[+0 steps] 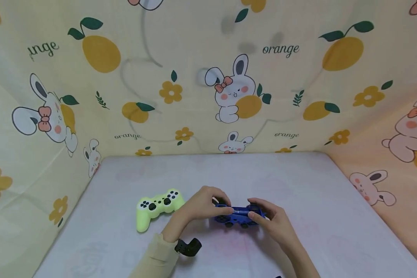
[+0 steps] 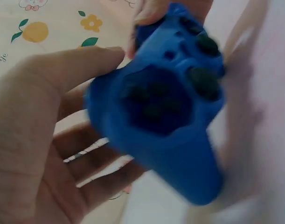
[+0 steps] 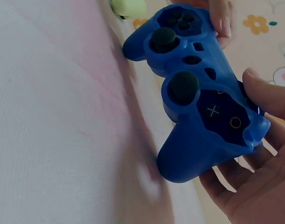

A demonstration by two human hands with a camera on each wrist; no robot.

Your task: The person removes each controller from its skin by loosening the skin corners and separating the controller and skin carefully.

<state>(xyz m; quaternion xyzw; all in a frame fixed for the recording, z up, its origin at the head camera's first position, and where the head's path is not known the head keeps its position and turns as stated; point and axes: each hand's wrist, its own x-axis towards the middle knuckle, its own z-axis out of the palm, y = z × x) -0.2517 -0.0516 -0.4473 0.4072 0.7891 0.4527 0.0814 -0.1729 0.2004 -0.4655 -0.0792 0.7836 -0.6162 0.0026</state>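
Both hands hold a blue game controller [image 1: 239, 221] between them, close over the table. My left hand [image 1: 203, 204] grips one end, thumb along its shoulder edge and fingers behind and under it. At the other end my right hand [image 1: 278, 224] pinches the edge between thumb and fingers. In the right wrist view the controller [image 3: 212, 70] shows its black thumbsticks, its direction pad and buttons marked with a cross and a circle. The left wrist view has it blurred, with its handle pointing down.
A light green game controller [image 1: 160, 206] lies on the white table [image 1: 208, 173] left of my left hand. A black wrist strap [image 1: 188, 247] sits at the left sleeve. Cloth walls [image 1: 194, 127] printed with rabbits and oranges stand behind and on both sides.
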